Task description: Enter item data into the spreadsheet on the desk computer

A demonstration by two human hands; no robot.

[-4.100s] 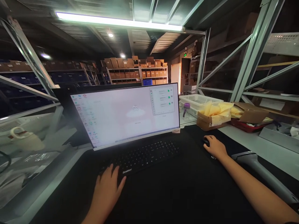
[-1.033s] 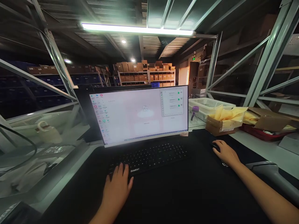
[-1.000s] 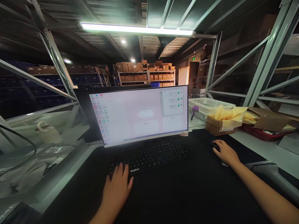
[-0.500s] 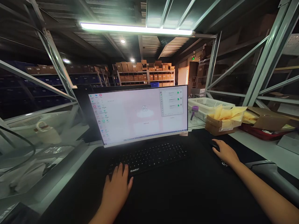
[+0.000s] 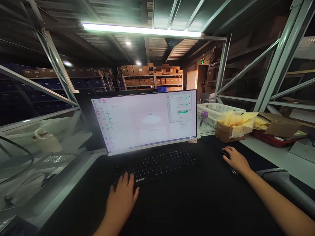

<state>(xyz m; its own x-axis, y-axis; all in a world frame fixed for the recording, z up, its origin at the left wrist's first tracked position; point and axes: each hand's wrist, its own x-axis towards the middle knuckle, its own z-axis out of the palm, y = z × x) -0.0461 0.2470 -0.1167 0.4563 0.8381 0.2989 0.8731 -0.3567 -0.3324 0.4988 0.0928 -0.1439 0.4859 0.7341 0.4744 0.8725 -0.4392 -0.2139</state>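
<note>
A black keyboard [image 5: 157,165] lies on the dark desk mat in front of a lit monitor [image 5: 133,126]. My left hand [image 5: 121,193] rests at the keyboard's lower left corner, fingers stretched over the keys and thumb apart. Farther right, my right hand [image 5: 235,160] is curled over a black computer mouse [image 5: 224,152], which it mostly hides. On the screen, a small chat-like window [image 5: 179,106] sits at the upper right, with a drop-down menu [image 5: 182,118] over it that has one green row.
A grey handheld scanner [image 5: 275,177] lies beside my right forearm. Behind the mouse stand a carton of yellow envelopes [image 5: 232,131], a purple-lidded bottle [image 5: 203,120] and white baskets [image 5: 219,109]. Metal rack posts [image 5: 278,59] flank the desk; a cream-coloured container [image 5: 48,140] stands left.
A menu with a green row has appeared over the small window on the screen. Both hands stay in place; the whole view has shifted slightly.
</note>
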